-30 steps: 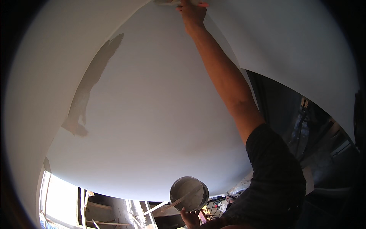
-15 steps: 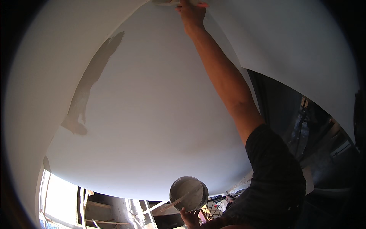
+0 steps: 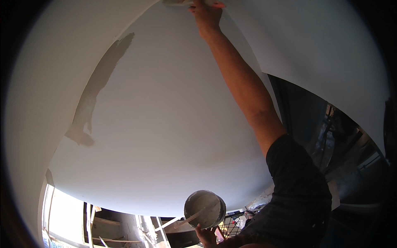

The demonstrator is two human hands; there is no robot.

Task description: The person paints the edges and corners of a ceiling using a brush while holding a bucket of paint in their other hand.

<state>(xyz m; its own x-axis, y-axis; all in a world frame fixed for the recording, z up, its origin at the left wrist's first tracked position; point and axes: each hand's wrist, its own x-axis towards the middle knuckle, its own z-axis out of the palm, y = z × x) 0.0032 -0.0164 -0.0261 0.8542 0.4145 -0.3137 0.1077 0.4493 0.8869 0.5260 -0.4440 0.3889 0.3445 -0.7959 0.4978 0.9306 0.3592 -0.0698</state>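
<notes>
My right hand (image 3: 206,14) is raised at full stretch to the top edge of the picture, closed on a flat pale tool (image 3: 175,2) with a reddish end. The picture's edge cuts off much of that tool, so its exact kind does not show. It lies against the pale wall panel (image 3: 165,115) at its upper end. Low down, my left hand (image 3: 206,236) grips the near side of a round dark bucket (image 3: 222,211). Grey paste (image 3: 202,204) coats the inside, and a wooden stick (image 3: 194,217) leans in it.
Along the panel's left edge runs a grey-brown smear (image 3: 93,89). Pale surfaces meet the panel on both sides. A dark opening (image 3: 302,111) lies beyond my right arm. Below are a bright window (image 3: 64,211), wooden boards (image 3: 107,221) and a black wire crate (image 3: 231,225).
Hardly anything differs. My right hand and the tool have shifted very slightly left; the bucket stays in my left hand at the same place.
</notes>
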